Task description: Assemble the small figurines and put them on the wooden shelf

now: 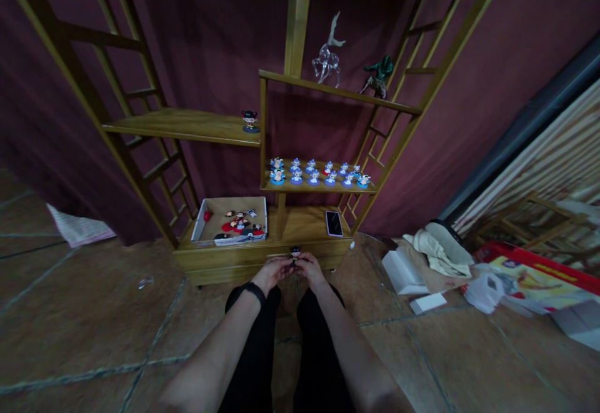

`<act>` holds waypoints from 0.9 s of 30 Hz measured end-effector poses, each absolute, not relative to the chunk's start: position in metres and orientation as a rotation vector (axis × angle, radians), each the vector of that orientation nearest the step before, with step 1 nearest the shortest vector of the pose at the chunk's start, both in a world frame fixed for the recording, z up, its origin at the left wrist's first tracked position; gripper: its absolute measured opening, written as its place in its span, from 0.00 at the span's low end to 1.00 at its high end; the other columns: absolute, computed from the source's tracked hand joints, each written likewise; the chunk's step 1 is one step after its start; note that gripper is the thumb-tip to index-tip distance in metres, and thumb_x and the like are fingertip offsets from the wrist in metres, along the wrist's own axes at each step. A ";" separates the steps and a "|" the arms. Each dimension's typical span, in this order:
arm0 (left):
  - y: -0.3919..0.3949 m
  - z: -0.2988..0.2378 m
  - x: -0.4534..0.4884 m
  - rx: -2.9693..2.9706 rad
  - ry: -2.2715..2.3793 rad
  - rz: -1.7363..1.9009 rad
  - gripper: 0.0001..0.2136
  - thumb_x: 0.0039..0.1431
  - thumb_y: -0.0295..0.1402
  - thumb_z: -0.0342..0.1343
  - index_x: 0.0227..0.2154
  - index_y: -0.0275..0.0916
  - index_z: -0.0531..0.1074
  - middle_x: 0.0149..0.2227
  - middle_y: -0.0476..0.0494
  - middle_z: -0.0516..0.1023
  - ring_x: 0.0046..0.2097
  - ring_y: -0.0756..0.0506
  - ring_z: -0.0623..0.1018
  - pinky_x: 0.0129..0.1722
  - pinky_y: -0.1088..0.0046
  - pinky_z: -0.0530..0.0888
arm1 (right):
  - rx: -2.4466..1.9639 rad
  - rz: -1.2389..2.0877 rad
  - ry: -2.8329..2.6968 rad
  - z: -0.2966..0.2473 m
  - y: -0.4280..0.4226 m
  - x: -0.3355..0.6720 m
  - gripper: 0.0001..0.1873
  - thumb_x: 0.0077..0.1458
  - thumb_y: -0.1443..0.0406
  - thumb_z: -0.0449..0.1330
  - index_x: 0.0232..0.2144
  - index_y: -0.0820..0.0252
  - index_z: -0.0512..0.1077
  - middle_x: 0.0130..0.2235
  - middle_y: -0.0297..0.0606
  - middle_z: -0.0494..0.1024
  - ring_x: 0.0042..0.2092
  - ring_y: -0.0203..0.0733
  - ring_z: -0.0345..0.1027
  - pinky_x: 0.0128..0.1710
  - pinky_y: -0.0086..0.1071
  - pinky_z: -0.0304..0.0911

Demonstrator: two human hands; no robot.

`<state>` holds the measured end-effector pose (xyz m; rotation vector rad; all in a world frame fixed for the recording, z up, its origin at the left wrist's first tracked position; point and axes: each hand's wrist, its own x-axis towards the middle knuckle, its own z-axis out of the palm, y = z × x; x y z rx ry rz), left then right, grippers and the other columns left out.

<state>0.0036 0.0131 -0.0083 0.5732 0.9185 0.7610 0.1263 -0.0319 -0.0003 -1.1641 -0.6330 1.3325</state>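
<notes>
Both my hands hold one small black-haired figurine (295, 253) upright in front of the cabinet's lower drawers. My left hand (272, 272) grips it from the left, and my right hand (309, 267) from the right, fingers closed around its base. A similar figurine (250, 122) on a dark round base stands at the right end of the left shelf (187, 124). Behind my hands, to the left, an open cardboard box (199, 220) contains several loose red and black figurines (241, 220).
Two rows of blue-and-white figurines (314, 177) line the middle shelf (319, 188). Above are a clear deer ornament (327, 63) and a dark green statuette (380, 75). A phone (334, 223) lies on the lowest board. White boxes (404, 272) and a plastic bag (485, 291) lie on the floor at right.
</notes>
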 end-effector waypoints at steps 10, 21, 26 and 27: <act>0.014 -0.006 0.004 0.565 0.946 0.715 0.06 0.43 0.16 0.59 0.22 0.30 0.71 0.21 0.44 0.75 0.22 0.52 0.74 0.24 0.79 0.72 | -1.225 1.300 -0.645 -0.004 -0.029 0.130 0.12 0.29 0.66 0.63 0.21 0.58 0.65 0.22 0.27 0.72 0.22 0.34 0.66 0.26 0.31 0.63; 0.012 -0.008 0.002 0.574 0.917 0.770 0.02 0.47 0.21 0.58 0.27 0.30 0.71 0.23 0.42 0.76 0.23 0.51 0.75 0.26 0.78 0.73 | -1.157 1.334 -0.666 0.003 -0.031 0.123 0.12 0.32 0.64 0.62 0.25 0.58 0.65 0.24 0.28 0.72 0.24 0.34 0.66 0.28 0.31 0.65; 0.008 -0.005 0.002 0.611 0.901 0.813 0.04 0.46 0.21 0.59 0.27 0.31 0.72 0.25 0.42 0.77 0.23 0.51 0.75 0.27 0.78 0.73 | -1.156 1.303 -0.703 0.003 -0.033 0.120 0.13 0.31 0.65 0.62 0.24 0.58 0.64 0.25 0.28 0.72 0.25 0.34 0.66 0.27 0.29 0.64; 0.007 -0.003 0.002 0.614 0.898 0.816 0.04 0.46 0.20 0.59 0.28 0.31 0.72 0.25 0.42 0.77 0.24 0.51 0.75 0.27 0.77 0.73 | -1.156 1.305 -0.708 0.003 -0.033 0.120 0.13 0.31 0.65 0.62 0.24 0.58 0.64 0.24 0.28 0.72 0.25 0.34 0.66 0.26 0.30 0.64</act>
